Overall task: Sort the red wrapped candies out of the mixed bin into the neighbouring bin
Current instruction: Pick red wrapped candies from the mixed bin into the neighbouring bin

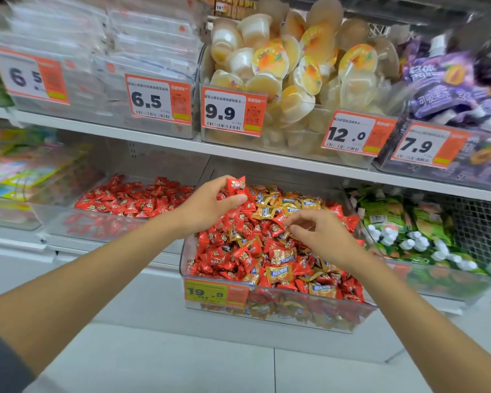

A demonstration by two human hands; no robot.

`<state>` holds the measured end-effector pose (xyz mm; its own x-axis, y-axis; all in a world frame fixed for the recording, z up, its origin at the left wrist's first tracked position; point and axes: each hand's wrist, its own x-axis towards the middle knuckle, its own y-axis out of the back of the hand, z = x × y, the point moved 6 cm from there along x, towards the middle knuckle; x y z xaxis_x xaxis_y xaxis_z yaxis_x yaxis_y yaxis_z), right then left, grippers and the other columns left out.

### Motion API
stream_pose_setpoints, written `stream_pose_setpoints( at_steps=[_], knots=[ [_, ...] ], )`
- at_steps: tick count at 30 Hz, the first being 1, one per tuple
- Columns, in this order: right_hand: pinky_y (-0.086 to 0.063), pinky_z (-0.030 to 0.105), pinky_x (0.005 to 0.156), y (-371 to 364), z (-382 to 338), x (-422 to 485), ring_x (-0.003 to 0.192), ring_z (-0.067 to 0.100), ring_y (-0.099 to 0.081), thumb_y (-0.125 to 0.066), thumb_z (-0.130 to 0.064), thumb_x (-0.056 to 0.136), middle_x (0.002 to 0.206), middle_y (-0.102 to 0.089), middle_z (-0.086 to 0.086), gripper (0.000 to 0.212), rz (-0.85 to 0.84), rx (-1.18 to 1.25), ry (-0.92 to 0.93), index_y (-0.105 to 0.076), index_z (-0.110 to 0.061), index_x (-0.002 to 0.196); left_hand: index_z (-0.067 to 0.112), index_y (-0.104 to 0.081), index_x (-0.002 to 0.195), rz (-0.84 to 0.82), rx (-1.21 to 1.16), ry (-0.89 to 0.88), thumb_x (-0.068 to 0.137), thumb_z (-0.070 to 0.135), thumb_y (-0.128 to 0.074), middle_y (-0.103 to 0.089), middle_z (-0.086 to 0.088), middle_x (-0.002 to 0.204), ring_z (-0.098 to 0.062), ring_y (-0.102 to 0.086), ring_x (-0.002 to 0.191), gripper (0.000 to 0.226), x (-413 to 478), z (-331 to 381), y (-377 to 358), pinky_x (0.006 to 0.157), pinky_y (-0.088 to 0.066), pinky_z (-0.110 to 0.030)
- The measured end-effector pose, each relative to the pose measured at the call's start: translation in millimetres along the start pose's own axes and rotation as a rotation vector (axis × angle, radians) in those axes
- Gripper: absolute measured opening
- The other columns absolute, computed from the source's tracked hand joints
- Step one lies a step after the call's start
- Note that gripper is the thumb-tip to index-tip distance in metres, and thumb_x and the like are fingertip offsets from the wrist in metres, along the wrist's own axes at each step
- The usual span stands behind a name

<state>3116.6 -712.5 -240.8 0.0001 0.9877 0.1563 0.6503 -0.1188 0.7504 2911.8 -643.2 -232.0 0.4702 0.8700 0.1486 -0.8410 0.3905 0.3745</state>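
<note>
Left hand [210, 207] is pinching a red candy [236, 185], probably needing a drop into the neighbouring bin [68, 222] at 9 o'clock; right hand [319, 235] is curling over the mixed bin [183, 259], grip unclear.

A red wrapped candy [236, 185] is pinched in the fingers [234, 198] of the left hand [207, 207], raised over the back left corner of the mixed bin [281, 319] — a clear bin heaped with red sweets and gold candies [279, 275]. The right hand [321, 234] is held curled over the heap; whether anything is gripped cannot be told. Only red sweets are seen in the neighbouring bin [57, 219] — just to the left.
</note>
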Motion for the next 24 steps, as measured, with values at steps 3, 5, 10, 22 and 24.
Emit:
stream_pose_setpoints(
  at_steps=[3, 5, 10, 22, 24],
  knots=[
    [-0.048, 0.018, 0.064, -9, -6, 3, 0.073, 0.000, -0.061, -0.061, -0.016, 0.093, 0.088, -0.069, -0.012, 0.015, -0.024, -0.007, 0.014, -0.072, -0.026, 0.096, 0.023, -0.059, 0.105, 0.064, -0.073, 0.043, 0.095, 0.028, -0.058, -0.066, -0.005, 0.081, -0.014, -0.060, 0.060, 0.011, -2, 1, 24, 0.050, -0.051, -0.025],
    [-0.051, 0.022, 0.067, -27, -16, 5, 0.077, 0.005, -0.062, -0.063, -0.022, 0.093, 0.092, -0.069, -0.009, 0.014, -0.103, -0.006, 0.039, -0.071, -0.026, 0.103, 0.029, -0.061, 0.099, 0.120, -0.094, 0.045, 0.094, 0.030, -0.058, -0.069, 0.003, 0.082, -0.007, -0.062, 0.062, 0.005, -5, -5, 41, 0.055, -0.050, -0.024],
    [-0.042, 0.028, 0.080, -100, -31, 10, 0.098, 0.011, -0.052, -0.069, -0.044, 0.085, 0.111, -0.062, -0.001, 0.043, -0.408, -0.318, 0.174, -0.060, -0.032, 0.126, 0.033, -0.063, 0.095, 0.152, -0.137, 0.070, 0.095, 0.033, -0.057, -0.069, 0.007, 0.083, -0.005, -0.061, 0.059, 0.006, -7, -12, 54, 0.053, -0.049, -0.023],
    [-0.050, 0.033, 0.088, -111, -57, 27, 0.098, 0.018, -0.063, -0.057, -0.019, 0.096, 0.123, -0.061, -0.004, 0.032, -0.440, -0.128, 0.154, -0.061, -0.024, 0.127, 0.022, -0.062, 0.101, 0.221, -0.283, 0.114, 0.096, 0.029, -0.057, -0.068, 0.009, 0.070, -0.004, -0.062, 0.054, 0.010, -15, -18, 64, 0.048, -0.050, -0.020],
    [-0.042, 0.023, 0.093, -131, -65, 23, 0.110, 0.012, -0.056, -0.064, -0.036, 0.092, 0.131, -0.059, -0.003, 0.048, -0.563, -0.176, 0.171, -0.054, -0.020, 0.137, 0.022, -0.061, 0.101, 0.235, -0.291, 0.123, 0.096, 0.029, -0.057, -0.068, 0.009, 0.069, -0.005, -0.062, 0.055, 0.010, -16, -18, 65, 0.049, -0.051, -0.020]
  ],
)
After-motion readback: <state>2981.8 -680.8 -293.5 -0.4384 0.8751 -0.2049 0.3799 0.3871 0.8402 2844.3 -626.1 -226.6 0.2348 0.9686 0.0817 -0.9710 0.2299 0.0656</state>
